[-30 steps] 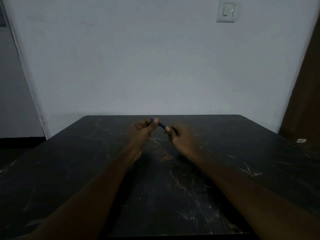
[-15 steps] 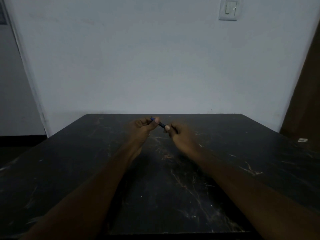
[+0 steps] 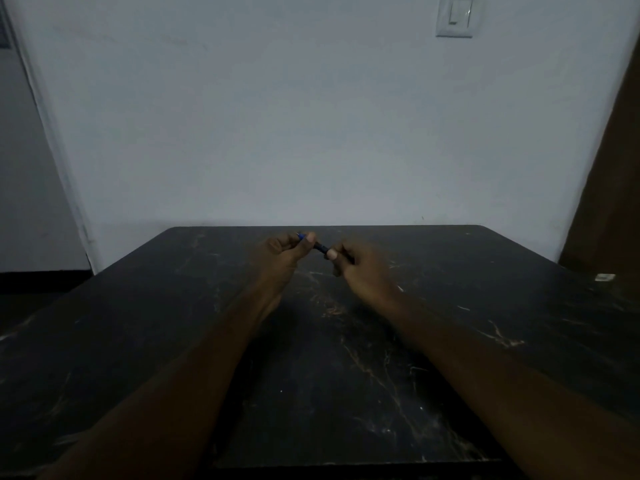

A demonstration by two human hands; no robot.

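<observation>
Two hands meet in the head view, the only view here, over the far part of the table (image 3: 450, 341), toward twelve o'clock from its middle. The left hand (image 3: 282, 259) pinches the upper end of what looks like a slim blue pen (image 3: 320, 247) between thumb and curled fingers. The right hand (image 3: 362, 270) pinches the lower end in the same way. The blue pen hangs clear of the table between them, tilted, one end toward ten o'clock and the other toward four o'clock, with only a short dark stretch showing between the two thumbs. Little has changed over the last second: both grips have stayed and the gap between the thumbs is much as it was. The pair has crept only a touch toward the far edge, which may be just the camera tipping. I judge that the work, pulling a cap off or twisting two parts, has not yet given way. The parts look joined, though the dim light hides any seam. A light switch (image 3: 454, 15) sits on the wall toward one o'clock from the hands, and a small white thing (image 3: 605, 277) lies by the table's edge at three o'clock.
</observation>
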